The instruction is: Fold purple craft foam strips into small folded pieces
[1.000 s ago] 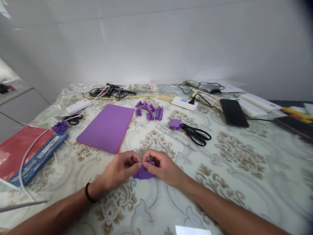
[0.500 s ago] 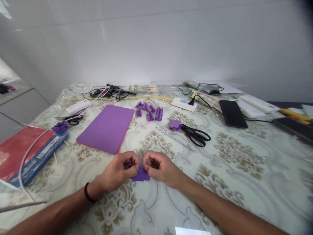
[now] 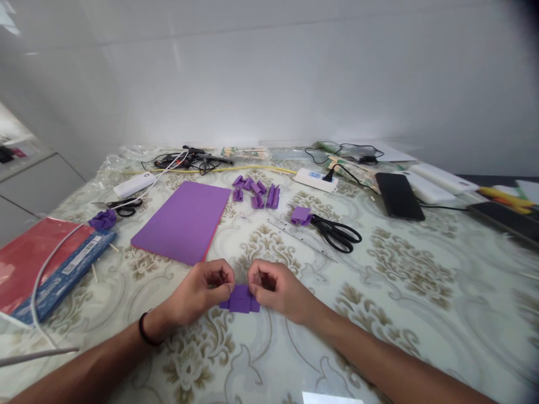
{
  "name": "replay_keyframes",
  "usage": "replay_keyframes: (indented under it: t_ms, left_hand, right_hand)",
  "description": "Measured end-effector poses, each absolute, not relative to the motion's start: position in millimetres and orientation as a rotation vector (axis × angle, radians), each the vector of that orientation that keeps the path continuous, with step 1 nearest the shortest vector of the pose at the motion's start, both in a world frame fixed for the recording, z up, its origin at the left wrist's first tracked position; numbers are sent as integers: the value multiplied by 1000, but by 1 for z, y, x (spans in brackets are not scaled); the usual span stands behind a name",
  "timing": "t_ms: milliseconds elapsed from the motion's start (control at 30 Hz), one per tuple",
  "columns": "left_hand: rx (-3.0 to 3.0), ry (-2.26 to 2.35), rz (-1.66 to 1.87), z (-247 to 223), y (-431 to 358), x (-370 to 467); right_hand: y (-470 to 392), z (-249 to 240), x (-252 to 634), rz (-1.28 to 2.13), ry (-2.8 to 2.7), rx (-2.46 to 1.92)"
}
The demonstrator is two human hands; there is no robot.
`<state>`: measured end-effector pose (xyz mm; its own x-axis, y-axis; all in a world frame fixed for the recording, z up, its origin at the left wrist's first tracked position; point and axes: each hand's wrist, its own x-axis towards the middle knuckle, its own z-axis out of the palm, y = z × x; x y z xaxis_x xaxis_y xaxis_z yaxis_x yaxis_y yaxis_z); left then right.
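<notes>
Small overlapping purple paper pieces [image 3: 240,300] lie near the front of the patterned table, between my two hands. My left hand [image 3: 208,289] is at their left edge, thumb and fingertips pinched together on the paper. At the right edge, my right hand [image 3: 275,289] pinches the paper in the same way. Fingers partly cover both upper corners. Beyond my hands lie several folded purple pieces [image 3: 256,192] and a large purple sheet [image 3: 183,221]. A stack of small purple squares [image 3: 301,215] rests at the tip of black-handled scissors [image 3: 337,232].
A clear ruler [image 3: 301,238] lies beyond my right hand. A white power strip [image 3: 315,179], tangled cables [image 3: 189,160] and a black phone [image 3: 399,196] sit farther back. Left are a red-and-blue packet [image 3: 63,264], crumpled purple paper [image 3: 103,219] and smaller scissors [image 3: 125,207].
My left hand has shifted slightly left, and my right hand barely right, so more of the purple paper shows between them. The front piece appears turned squarer to me.
</notes>
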<state>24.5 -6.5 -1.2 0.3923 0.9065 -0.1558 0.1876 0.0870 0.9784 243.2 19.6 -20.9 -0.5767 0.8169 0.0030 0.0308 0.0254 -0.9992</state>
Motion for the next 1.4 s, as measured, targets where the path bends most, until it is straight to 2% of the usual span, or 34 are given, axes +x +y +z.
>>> replay_keyframes:
  t_ms: [500, 1133, 1400]
  left_hand:
    - [1402, 1081, 569, -4, -1, 21]
    - [1357, 1030, 717, -18, 0, 18]
    - [1291, 1049, 855, -16, 0, 22]
  right_hand:
    - [22, -25, 245, 1621, -1622, -919]
    - [20, -25, 246, 1620, -1708, -861]
    - [19, -21, 246, 1471, -1786, -893]
